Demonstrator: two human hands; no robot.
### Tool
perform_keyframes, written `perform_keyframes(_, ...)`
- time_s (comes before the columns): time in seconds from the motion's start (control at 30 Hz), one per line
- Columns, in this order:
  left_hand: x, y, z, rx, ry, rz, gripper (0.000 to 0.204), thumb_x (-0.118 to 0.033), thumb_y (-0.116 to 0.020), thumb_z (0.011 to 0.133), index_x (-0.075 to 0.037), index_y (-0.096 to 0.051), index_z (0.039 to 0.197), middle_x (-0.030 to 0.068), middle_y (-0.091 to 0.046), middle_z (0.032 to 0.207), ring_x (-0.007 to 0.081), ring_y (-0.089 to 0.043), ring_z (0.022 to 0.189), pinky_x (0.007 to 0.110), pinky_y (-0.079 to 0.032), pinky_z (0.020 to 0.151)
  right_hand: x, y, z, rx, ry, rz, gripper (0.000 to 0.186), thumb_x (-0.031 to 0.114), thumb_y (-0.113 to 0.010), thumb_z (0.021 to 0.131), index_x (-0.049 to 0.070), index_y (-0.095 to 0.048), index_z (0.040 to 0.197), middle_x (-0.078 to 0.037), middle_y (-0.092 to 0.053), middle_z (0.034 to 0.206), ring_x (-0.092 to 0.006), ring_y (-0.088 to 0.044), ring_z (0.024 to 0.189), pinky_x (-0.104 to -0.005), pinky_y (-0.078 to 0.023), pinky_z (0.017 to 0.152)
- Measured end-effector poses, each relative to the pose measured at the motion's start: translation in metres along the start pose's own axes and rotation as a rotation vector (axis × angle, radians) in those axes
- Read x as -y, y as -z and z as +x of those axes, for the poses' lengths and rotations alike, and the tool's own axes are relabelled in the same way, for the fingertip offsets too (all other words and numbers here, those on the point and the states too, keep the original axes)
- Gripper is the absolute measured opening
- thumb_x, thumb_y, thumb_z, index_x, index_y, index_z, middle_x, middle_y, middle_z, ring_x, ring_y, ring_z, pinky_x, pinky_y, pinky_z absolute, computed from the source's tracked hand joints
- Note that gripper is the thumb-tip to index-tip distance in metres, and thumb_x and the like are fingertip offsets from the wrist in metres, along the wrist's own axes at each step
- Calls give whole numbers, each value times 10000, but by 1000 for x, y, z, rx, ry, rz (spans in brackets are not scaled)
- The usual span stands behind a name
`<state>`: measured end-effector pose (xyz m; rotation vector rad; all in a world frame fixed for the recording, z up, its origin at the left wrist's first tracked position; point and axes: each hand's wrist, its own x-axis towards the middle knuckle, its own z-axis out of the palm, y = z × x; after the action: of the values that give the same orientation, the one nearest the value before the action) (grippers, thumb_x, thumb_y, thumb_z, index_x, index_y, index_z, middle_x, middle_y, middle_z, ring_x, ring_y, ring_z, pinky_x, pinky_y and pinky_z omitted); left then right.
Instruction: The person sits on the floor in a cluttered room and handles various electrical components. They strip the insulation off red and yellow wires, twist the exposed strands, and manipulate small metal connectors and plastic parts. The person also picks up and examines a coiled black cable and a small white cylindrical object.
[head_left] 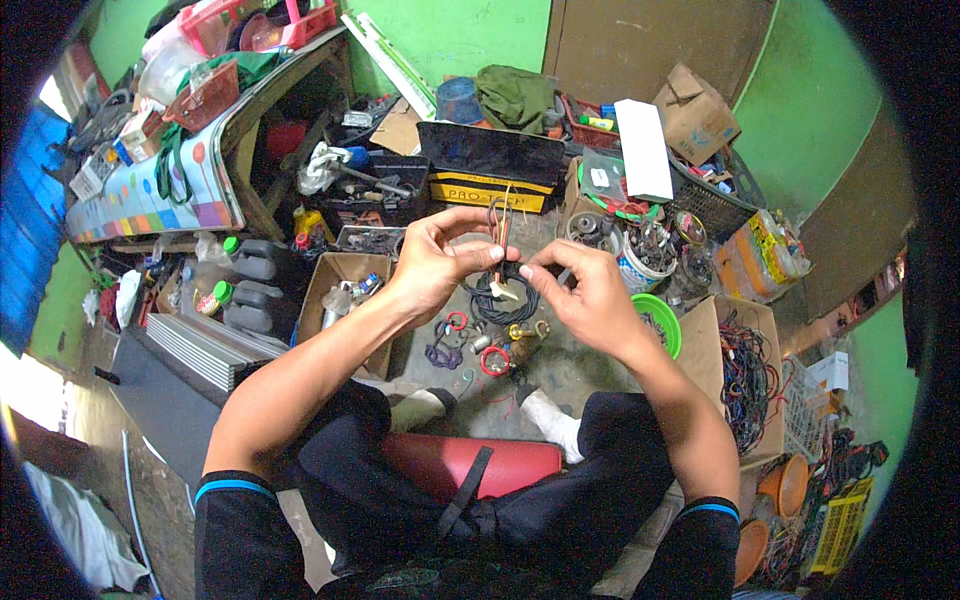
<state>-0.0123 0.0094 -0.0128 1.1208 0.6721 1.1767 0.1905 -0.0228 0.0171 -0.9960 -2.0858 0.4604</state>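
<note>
My left hand [437,258] and my right hand [583,290] are raised together over the floor. Between them stands a thin bundle of wires [503,228], red, black and pale strands pointing upward. The left thumb and fingers pinch the bundle near its middle. The right fingers grip its lower end, where a small black and white part [507,287] hangs. Below the hands a black coiled cable [492,310] lies on the concrete floor, beside red wire loops [494,361], a purple wire [440,352] and brass fittings [528,329].
I sit on a red stool [430,462]. A cardboard box [335,283] stands left, a box of tangled wires [745,372] right, a green bowl [664,318] near my right wrist. A black and yellow toolbox [488,170] and a cluttered bench [180,160] stand behind.
</note>
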Motion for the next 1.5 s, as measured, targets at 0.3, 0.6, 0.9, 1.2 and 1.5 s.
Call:
perform_keyframes(0.3,0,-11,-4,-41,-87,118,349,130,-723,710,36,-555,1001,152,-653,933,240,-686,855,323,-571,759,15,-11,-9,-75,118,-161,132,130,-649,811,23,-619,880,-124,-586,806,-309,-603,764,-406,-485,645)
perform_keyframes(0.6,5,-11,-3,-58,-126,64,278,81,-729,739,-43,-494,822,154,-672,916,217,-672,880,325,-557,767,25,-15,-10,-112,231,-388,175,167,-649,801,23,-622,897,-111,-559,851,-290,-573,809,-393,-489,656)
perform_keyframes(0.9,-7,-21,-11,-153,17,2,281,43,-743,739,-88,-495,754,118,-678,946,166,-656,876,272,-513,726,9,-21,-6,-196,146,-149,150,139,-691,778,7,-628,744,-96,-552,787,-225,-574,701,-348,-476,599)
perform_keyframes(1.2,0,-20,-9,-140,15,-33,217,-22,-783,724,-84,-580,771,32,-668,814,85,-605,743,226,-458,644,-5,-31,-4,-329,-44,170,193,49,-742,691,30,-552,712,-63,-583,695,-140,-571,569,-276,-466,518)
perform_keyframes(1.5,6,-25,-8,-240,-94,112,242,-16,-771,732,-88,-543,700,27,-650,795,61,-548,692,223,-429,612,-3,-36,1,-322,77,-169,217,101,-689,738,31,-561,898,-139,-610,729,-292,-621,610,-397,-499,559)
